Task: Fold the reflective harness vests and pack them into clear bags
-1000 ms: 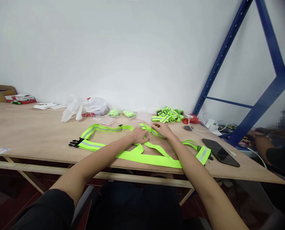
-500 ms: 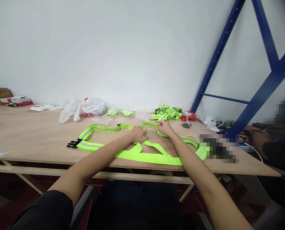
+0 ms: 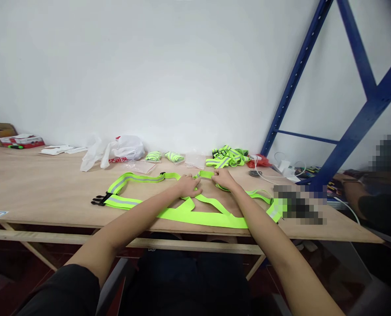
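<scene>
A neon-yellow reflective vest (image 3: 202,218) made of elastic straps with grey stripes lies spread along the front of the table. My left hand (image 3: 188,186) is on its middle, fingers bent over the place where the straps meet. My right hand (image 3: 224,179) is closed in a pinch on an upper strap, a little to the right and farther back. A short piece of strap (image 3: 206,174) runs between the hands. At the vest's left end is a black buckle (image 3: 101,199) with its prongs pointing outward. The parts of the strap under my fingers are hidden.
Behind my hands lie a pile of similar vests (image 3: 228,156), two bagged folded vests (image 3: 174,156), clear plastic bags (image 3: 195,159) and a white carrier bag (image 3: 129,148). A cable (image 3: 268,176) and blue rack post (image 3: 297,79) stand right, near another person's arm (image 3: 353,193).
My right hand has shifted slightly left and nearer to me, closer to my left hand. The strap between them has moved with it. My left hand stays at about the same spot.
</scene>
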Tool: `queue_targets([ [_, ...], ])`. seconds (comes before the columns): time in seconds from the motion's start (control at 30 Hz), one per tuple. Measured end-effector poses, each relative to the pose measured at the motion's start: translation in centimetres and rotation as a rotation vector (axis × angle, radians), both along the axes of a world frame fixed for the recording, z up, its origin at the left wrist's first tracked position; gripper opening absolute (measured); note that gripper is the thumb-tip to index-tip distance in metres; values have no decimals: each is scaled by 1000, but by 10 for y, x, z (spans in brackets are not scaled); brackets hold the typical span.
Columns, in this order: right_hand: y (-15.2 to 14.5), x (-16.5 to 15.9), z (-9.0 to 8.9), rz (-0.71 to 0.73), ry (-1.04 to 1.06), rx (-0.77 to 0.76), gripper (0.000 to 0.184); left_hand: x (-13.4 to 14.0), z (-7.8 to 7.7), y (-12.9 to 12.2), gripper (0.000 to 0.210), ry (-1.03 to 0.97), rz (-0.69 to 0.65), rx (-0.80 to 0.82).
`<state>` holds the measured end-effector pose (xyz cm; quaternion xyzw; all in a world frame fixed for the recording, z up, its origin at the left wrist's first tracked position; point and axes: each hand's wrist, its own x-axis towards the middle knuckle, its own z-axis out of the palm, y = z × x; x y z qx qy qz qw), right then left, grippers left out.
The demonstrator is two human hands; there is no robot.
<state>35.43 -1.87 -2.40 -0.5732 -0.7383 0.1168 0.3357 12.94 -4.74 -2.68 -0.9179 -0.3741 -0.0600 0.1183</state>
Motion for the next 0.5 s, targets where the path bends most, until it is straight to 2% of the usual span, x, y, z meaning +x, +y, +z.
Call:
queue_targets([
  [0.17,0,-2,-1,119,269,-118,25,0,0,0,43,-9,-13,-6],
  [0.37,-6,-1,9,183,496,-235,20,0,-2,2,43,-23,-30,-15],
  [0.5,-7,-4,10,177,507,-365,35,-2,-3,3,39,-46,-63,-10],
])
